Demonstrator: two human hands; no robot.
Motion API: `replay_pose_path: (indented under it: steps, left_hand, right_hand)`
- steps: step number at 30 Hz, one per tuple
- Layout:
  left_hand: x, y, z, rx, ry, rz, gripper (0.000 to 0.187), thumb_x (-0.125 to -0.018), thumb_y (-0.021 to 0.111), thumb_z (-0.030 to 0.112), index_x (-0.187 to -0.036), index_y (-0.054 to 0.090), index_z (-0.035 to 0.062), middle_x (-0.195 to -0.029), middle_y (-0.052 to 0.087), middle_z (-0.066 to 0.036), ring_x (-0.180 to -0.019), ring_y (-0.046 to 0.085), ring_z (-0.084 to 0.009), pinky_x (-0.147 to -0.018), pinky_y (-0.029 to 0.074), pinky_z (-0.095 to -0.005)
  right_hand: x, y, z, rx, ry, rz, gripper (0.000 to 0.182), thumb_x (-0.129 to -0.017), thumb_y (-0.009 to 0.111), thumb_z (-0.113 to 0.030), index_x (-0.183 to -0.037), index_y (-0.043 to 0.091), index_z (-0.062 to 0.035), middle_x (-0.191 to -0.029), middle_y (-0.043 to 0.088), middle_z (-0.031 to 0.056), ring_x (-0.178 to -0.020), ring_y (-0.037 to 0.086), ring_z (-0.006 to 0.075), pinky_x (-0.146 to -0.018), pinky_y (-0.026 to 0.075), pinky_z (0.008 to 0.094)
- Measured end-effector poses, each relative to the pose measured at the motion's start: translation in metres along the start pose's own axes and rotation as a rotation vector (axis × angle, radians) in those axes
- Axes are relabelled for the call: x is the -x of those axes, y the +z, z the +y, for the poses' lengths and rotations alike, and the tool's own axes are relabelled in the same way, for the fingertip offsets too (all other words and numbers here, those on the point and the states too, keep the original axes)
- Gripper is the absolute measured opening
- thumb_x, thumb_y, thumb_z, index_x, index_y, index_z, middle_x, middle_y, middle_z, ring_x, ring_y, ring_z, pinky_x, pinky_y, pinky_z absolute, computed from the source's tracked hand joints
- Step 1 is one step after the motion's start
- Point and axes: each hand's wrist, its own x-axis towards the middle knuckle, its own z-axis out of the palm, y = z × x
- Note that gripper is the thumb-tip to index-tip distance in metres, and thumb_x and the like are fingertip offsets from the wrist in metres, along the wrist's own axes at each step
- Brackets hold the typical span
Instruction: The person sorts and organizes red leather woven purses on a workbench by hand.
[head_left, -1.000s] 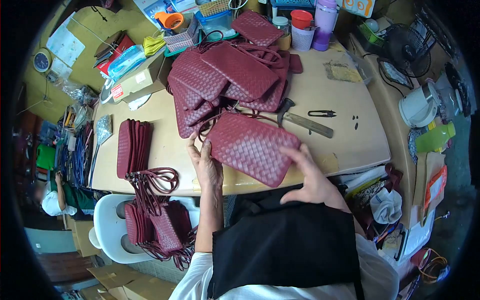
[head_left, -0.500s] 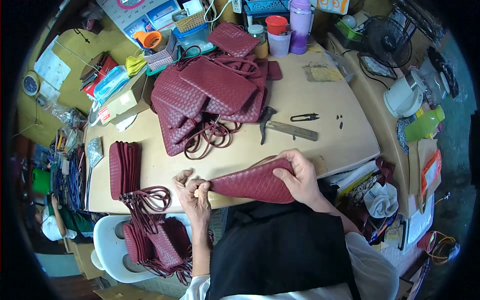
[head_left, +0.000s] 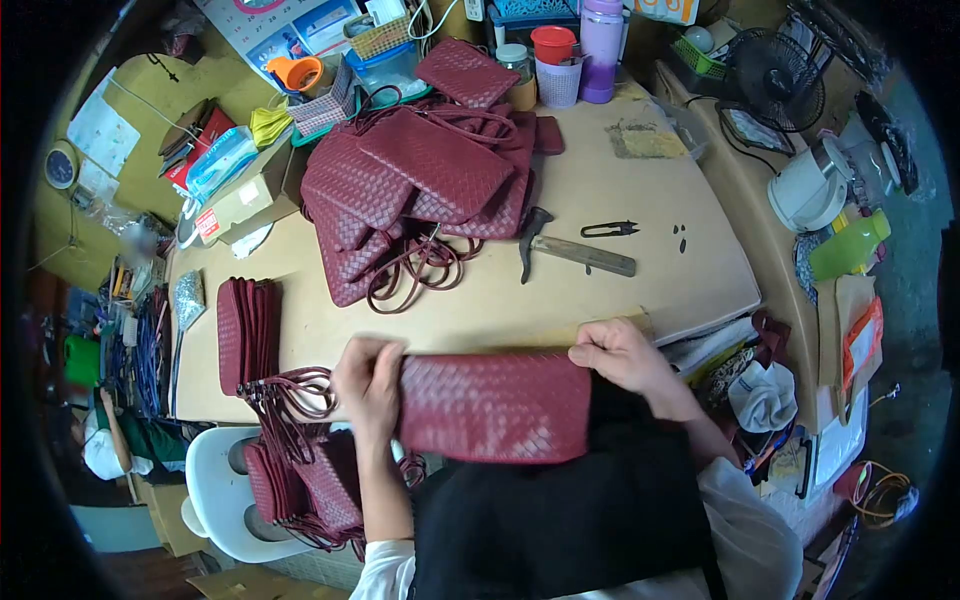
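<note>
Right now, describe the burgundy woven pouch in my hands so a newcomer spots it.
Find the big cream table, then the black cloth apron at its near edge. In front of that apron, the rectangular burgundy woven pouch spans from left hand to right hand. Unlike the similar pouches heaped on that table, it alone is held.

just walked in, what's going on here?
A person at a table holds a dark red woven pouch with both hands, left hand at one end, right hand at the opposite upper corner. Beyond it lies a heap of similar pouches, with a hammer beside it. More pouches stand in a row at left.
</note>
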Motion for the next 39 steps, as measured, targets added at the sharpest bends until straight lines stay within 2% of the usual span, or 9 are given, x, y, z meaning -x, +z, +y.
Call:
replay_pose_path:
  steps: [4,6,9,13,18,21,28,30,39]
  left_hand:
    - [-0.006,0.055,-0.018,-0.559,0.408,-0.103,0.048,-0.074,0.079,0.022,-0.115,0.059,0.0058,-0.117,0.057,-0.016,-0.102,0.055,-0.0329,-0.088,0.043,-0.0463]
    - [0.009,0.067,0.007,-0.432,0.507,-0.696,0.065,-0.076,0.075,0.039,-0.13,0.053,0.0107,-0.137,0.047,-0.014,-0.125,0.044,-0.0355,-0.103,0.031,-0.0559]
    - [0.049,0.1,-0.015,-0.653,0.58,-0.92,0.078,-0.081,0.06,0.057,-0.147,0.036,0.0243,-0.153,0.029,-0.012,-0.144,0.021,-0.0324,-0.11,0.015,-0.0666]
    - [0.05,0.112,-0.019,-0.751,0.547,-0.836,0.076,-0.081,0.061,0.056,-0.147,0.035,0.0282,-0.153,0.03,-0.006,-0.143,0.023,-0.0313,-0.108,0.018,-0.0679]
    - [0.054,0.117,-0.016,-0.773,0.526,-0.807,0.076,-0.079,0.064,0.054,-0.146,0.036,0.0304,-0.153,0.03,-0.007,-0.142,0.024,-0.0311,-0.108,0.019,-0.0665]
    - [0.053,0.118,-0.017,-0.772,0.529,-0.795,0.079,-0.077,0.068,0.052,-0.146,0.037,0.031,-0.152,0.031,-0.007,-0.141,0.026,-0.0305,-0.108,0.02,-0.0659]
    - [0.054,0.118,-0.017,-0.801,0.534,-0.786,0.082,-0.073,0.072,0.049,-0.145,0.037,0.0329,-0.151,0.033,-0.006,-0.141,0.026,-0.0299,-0.108,0.02,-0.0656]
    - [0.051,0.115,-0.017,-0.755,0.534,-0.797,0.082,-0.073,0.074,0.045,-0.145,0.038,0.0292,-0.15,0.033,-0.009,-0.14,0.027,-0.0309,-0.109,0.019,-0.0639]
    - [0.067,0.066,-0.047,-0.619,0.398,-0.451,0.065,-0.075,0.076,0.037,-0.131,0.056,0.0116,-0.138,0.047,-0.02,-0.132,0.04,-0.0391,-0.109,0.027,-0.0539]
  right_hand:
    - [-0.043,-0.032,0.025,0.785,-0.229,0.519,0.026,-0.083,0.068,-0.027,-0.096,0.062,-0.0046,-0.086,0.06,0.0126,-0.083,0.059,0.03,-0.075,0.044,0.0427]
    - [-0.068,-0.039,0.031,1.038,-0.492,0.717,0.035,-0.084,0.067,-0.028,-0.107,0.057,-0.0045,-0.103,0.055,0.0139,-0.096,0.055,0.0323,-0.082,0.042,0.0437]
    - [-0.108,-0.042,0.058,1.242,-0.449,0.587,0.036,-0.084,0.067,-0.028,-0.109,0.055,-0.0045,-0.107,0.053,0.0149,-0.099,0.054,0.0332,-0.082,0.044,0.0442]
    - [-0.11,-0.037,0.057,1.199,-0.343,0.454,0.037,-0.087,0.064,-0.031,-0.111,0.054,-0.004,-0.104,0.052,0.0165,-0.095,0.056,0.0361,-0.082,0.045,0.0475]
    - [-0.043,-0.03,0.021,0.471,-0.051,0.475,0.037,-0.095,0.054,-0.031,-0.118,0.052,-0.0022,-0.111,0.058,0.0256,-0.099,0.058,0.0444,-0.083,0.046,0.0508]
    - [-0.011,-0.042,0.032,0.646,-0.07,0.264,0.037,-0.097,0.052,-0.029,-0.122,0.047,-0.0027,-0.109,0.061,0.0281,-0.102,0.057,0.0454,-0.082,0.046,0.051]
    - [-0.002,-0.02,0.013,0.724,0.052,0.428,0.034,-0.097,0.051,-0.031,-0.116,0.043,-0.0034,-0.086,0.064,0.0262,-0.086,0.059,0.0494,-0.075,0.046,0.0546]
    - [-0.003,-0.028,0.012,0.923,0.107,0.189,0.031,-0.097,0.052,-0.03,-0.108,0.044,-0.0025,-0.083,0.063,0.0269,-0.083,0.06,0.049,-0.072,0.047,0.0558]
    - [-0.017,-0.03,-0.001,0.973,0.112,0.194,0.034,-0.095,0.055,-0.032,-0.107,0.045,-0.0018,-0.084,0.065,0.0247,-0.085,0.062,0.0473,-0.076,0.049,0.0535]
